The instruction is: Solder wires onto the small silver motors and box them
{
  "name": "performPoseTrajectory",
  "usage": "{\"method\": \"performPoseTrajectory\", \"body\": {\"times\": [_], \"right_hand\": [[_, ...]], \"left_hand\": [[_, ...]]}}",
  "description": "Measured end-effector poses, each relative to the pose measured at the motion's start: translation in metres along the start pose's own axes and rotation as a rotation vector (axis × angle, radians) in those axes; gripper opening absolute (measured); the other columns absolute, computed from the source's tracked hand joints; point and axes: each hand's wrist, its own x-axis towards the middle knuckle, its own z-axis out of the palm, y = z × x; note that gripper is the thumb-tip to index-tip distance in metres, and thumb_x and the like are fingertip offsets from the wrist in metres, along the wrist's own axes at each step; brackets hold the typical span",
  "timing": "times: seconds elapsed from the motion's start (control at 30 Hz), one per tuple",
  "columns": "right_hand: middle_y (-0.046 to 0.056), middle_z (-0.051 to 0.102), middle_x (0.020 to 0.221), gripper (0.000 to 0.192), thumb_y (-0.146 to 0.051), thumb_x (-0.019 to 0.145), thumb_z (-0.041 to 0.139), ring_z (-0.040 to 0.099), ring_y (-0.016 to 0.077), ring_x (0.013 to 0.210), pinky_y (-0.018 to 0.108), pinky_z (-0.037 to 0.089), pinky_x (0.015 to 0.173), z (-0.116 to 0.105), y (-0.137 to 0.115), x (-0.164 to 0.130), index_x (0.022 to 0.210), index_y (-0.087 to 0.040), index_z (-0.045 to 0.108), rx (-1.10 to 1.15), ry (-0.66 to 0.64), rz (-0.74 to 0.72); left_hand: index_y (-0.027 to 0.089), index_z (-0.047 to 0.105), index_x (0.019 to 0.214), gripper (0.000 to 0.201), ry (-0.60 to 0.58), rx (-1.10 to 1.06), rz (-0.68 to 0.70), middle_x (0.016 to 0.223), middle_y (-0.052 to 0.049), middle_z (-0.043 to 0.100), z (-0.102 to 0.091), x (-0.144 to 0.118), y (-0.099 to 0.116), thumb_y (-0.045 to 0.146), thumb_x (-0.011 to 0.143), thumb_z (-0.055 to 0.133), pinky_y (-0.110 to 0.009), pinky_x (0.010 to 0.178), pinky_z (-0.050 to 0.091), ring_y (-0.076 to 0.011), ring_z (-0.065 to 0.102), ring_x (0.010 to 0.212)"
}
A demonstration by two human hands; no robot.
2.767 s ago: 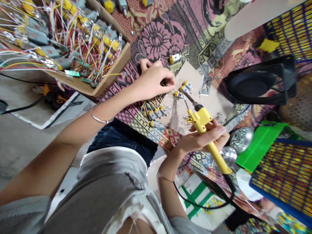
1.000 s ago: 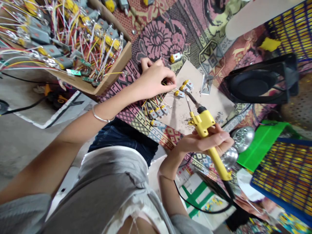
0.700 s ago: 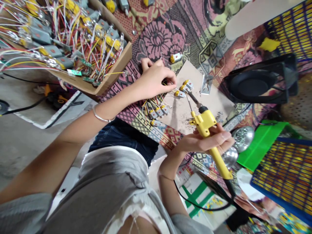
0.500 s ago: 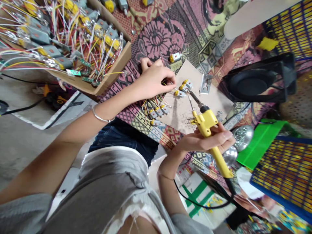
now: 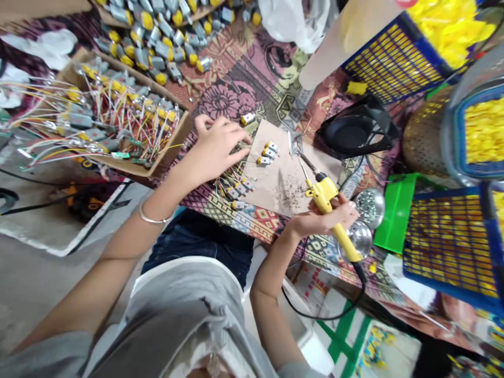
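My right hand (image 5: 333,218) is wrapped round the yellow grip of a soldering iron (image 5: 325,194) with a second thin tube beside its tip. Its tip end lies close to a small metal bracket (image 5: 294,143) on a brown board (image 5: 263,185). My left hand (image 5: 220,147) hovers at the board's left edge, fingers spread, with nothing visible in them. Several small motors (image 5: 269,152) with yellow ends lie in a short row on the board. Nearer me, more motors with thin wires (image 5: 238,188) sit partly on the board's edge, and a lone motor (image 5: 248,118) lies beyond it.
A cardboard box (image 5: 173,149) packed with wired motors stands left; loose motors (image 5: 157,52) are heaped behind it. To the right are a black fan (image 5: 350,131), metal bowls (image 5: 369,207), a green bin (image 5: 394,210) and blue baskets (image 5: 449,241). The iron's cord (image 5: 331,317) loops below.
My left hand has opened from a pinch beside the motors and drawn back from them. The soldering iron's tip has moved off the motors to near the metal bracket. The view has shifted too.
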Motion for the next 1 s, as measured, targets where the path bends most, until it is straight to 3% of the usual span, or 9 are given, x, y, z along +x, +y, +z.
{"method": "performPoseTrajectory", "body": {"times": [0.17,0.37,0.57,0.7,0.77,0.83,0.93,1.0], "right_hand": [[-0.004,0.04,0.075,0.037,-0.064,0.099,0.043,0.044,0.0096,0.053,0.024,0.033,0.041,-0.004,0.003,0.002,0.089,-0.028,0.045,-0.042,-0.036,-0.014],[-0.003,0.047,0.077,0.035,-0.06,0.099,0.043,0.05,0.0098,0.056,0.024,0.038,0.043,-0.006,0.001,0.001,0.087,-0.027,0.047,0.029,-0.071,0.031],[-0.001,0.053,0.079,0.033,-0.056,0.101,0.043,0.053,0.0098,0.057,0.024,0.041,0.044,-0.009,0.001,0.0,0.088,-0.025,0.049,0.025,-0.108,0.054],[-0.002,0.054,0.076,0.033,-0.055,0.1,0.045,0.052,0.0093,0.056,0.024,0.04,0.045,-0.009,0.001,-0.001,0.088,-0.025,0.052,0.059,-0.111,0.073],[-0.002,0.054,0.074,0.035,-0.056,0.1,0.046,0.05,0.009,0.054,0.024,0.04,0.045,-0.008,0.0,-0.001,0.087,-0.025,0.052,0.062,-0.11,0.075],[-0.003,0.054,0.073,0.036,-0.058,0.099,0.045,0.049,0.0089,0.053,0.024,0.039,0.045,-0.007,0.0,-0.001,0.086,-0.025,0.052,0.047,-0.109,0.077],[-0.003,0.054,0.073,0.037,-0.059,0.098,0.045,0.049,0.0088,0.052,0.024,0.039,0.045,-0.006,-0.001,-0.001,0.085,-0.025,0.051,0.047,-0.102,0.084],[-0.003,0.055,0.074,0.038,-0.061,0.097,0.047,0.05,0.009,0.053,0.024,0.039,0.045,-0.006,-0.001,-0.001,0.086,-0.025,0.052,0.065,-0.109,0.096]], "left_hand": [[0.025,0.075,0.121,0.035,-0.044,0.07,0.11,0.134,-0.011,0.065,0.017,0.009,0.018,0.012,0.101,0.049,-0.062,0.119,0.027,-0.0369,0.051,0.136],[0.021,0.076,0.117,0.043,-0.084,0.292,0.173,0.135,-0.017,0.06,0.022,0.024,0.031,0.001,0.091,0.049,-0.065,0.113,0.036,-0.0411,0.05,0.136],[0.02,0.076,0.101,0.039,-0.163,0.359,0.166,0.137,-0.016,0.06,0.018,0.006,0.037,-0.003,0.086,0.048,-0.068,0.117,0.033,-0.0389,0.048,0.139],[0.024,0.071,0.126,0.045,-0.072,0.334,0.16,0.158,-0.016,0.05,0.012,-0.013,0.036,0.004,0.093,0.049,-0.067,0.117,0.031,-0.0405,0.04,0.147],[0.026,0.068,0.133,0.045,0.002,0.309,0.13,0.163,-0.014,0.047,-0.002,-0.012,0.032,0.01,0.096,0.048,-0.067,0.117,0.029,-0.0411,0.038,0.149],[0.028,0.07,0.13,0.04,0.082,0.285,0.084,0.157,-0.009,0.054,-0.027,0.001,0.025,0.017,0.101,0.044,-0.066,0.118,0.025,-0.0387,0.04,0.146],[0.027,0.071,0.128,0.038,0.183,0.301,-0.039,0.136,-0.005,0.068,-0.076,0.036,0.004,0.03,0.107,0.039,-0.062,0.116,0.024,-0.0309,0.048,0.128],[0.02,0.071,0.124,0.038,0.185,0.309,-0.13,0.121,-0.004,0.072,-0.105,0.064,-0.013,0.039,0.108,0.043,-0.056,0.114,0.026,-0.024,0.049,0.111]]}}
